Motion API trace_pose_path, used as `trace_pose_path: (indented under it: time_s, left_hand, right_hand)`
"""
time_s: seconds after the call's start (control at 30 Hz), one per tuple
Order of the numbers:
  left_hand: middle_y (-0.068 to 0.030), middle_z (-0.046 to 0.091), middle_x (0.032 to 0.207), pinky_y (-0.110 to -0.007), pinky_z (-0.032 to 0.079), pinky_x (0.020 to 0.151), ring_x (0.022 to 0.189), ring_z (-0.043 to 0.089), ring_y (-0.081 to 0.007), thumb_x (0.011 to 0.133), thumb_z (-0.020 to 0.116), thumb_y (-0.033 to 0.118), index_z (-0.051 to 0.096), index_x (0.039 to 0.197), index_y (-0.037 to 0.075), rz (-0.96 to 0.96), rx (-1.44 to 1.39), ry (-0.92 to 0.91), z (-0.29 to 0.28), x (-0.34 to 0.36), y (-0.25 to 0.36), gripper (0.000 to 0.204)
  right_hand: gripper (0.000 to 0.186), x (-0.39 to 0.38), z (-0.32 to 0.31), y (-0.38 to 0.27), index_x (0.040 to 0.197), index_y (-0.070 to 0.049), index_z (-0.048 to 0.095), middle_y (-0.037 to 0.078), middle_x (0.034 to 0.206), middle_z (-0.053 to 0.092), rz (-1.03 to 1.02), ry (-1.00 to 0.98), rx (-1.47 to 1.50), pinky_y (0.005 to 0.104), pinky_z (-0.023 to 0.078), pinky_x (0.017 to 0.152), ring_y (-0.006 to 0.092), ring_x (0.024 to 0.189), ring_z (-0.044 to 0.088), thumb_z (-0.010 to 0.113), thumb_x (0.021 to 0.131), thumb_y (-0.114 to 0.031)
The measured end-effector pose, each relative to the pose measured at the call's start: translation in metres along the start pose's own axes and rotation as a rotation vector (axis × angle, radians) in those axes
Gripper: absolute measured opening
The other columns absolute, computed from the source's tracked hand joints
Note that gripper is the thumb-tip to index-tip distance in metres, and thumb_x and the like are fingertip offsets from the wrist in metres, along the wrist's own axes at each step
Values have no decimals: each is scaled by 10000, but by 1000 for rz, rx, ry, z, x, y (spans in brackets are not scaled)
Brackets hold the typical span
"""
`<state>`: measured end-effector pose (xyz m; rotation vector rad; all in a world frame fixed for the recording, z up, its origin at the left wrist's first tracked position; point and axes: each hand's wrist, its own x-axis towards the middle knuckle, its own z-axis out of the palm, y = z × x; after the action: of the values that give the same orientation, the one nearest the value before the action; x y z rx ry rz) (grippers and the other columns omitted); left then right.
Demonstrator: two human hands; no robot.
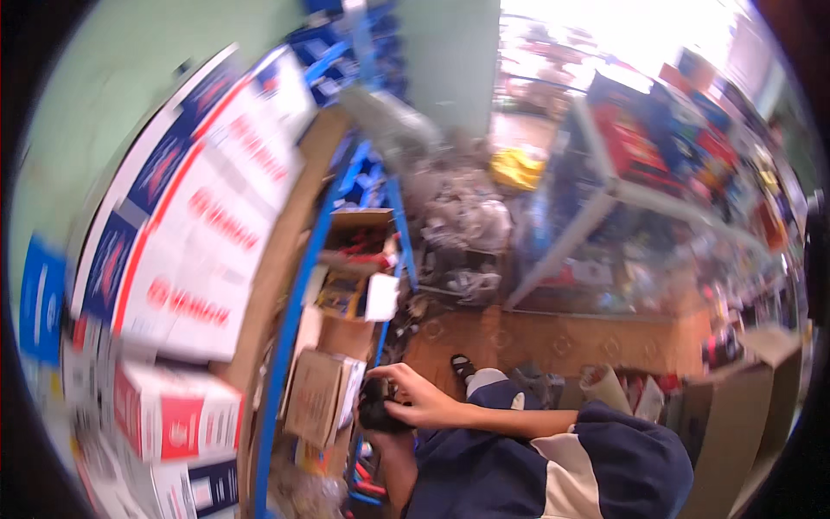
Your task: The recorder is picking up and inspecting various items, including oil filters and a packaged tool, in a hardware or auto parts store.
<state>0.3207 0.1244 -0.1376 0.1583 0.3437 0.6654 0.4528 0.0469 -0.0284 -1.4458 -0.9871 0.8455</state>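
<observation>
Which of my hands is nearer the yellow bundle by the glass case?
Your right hand. It is on the black object, with the yellow bundle well ahead and rightward; your left hand is lower in view, just below the object, so slightly farther.

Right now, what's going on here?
A person has both hands at a small black object, too blurred to identify. The right hand grips it, while the left hand is at its lower side, its grip mostly hidden. They are beside a blue-framed shelf, close to a brown cardboard box on it. White boxes are stacked to the left, and a glass display case stands farther off to the right.
</observation>
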Motion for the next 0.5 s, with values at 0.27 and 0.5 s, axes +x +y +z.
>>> trace_pose_path:
  time_s: [0.27, 0.5]
  left_hand:
    - [-188, 652, 1133, -394, 500, 909, 1014, 631, -303, 1111, 501, 153, 558, 1138, -4, 636, 1332, 508, 76, -55, 2, 170]
    - [-240, 536, 1476, -530, 399, 1152, 1312, 540, -460, 1082, 470, 188, 588, 1374, 3, 604, 2310, 316, 24, -68, 26, 366]
  right_hand:
    - [458, -4, 65, 59, 1240, -184, 701, 54, 1295, 706, 1098, -229, 1168, 407, 505, 1068, 226, 1206, 648, 565, 1045, -576]
    - [522, -25, 91, 75, 1253, -197, 722, 39, 1288, 726, 1263, -44, 1214, 451, 413, 1152, 224, 1259, 610, 566, 1019, -637]
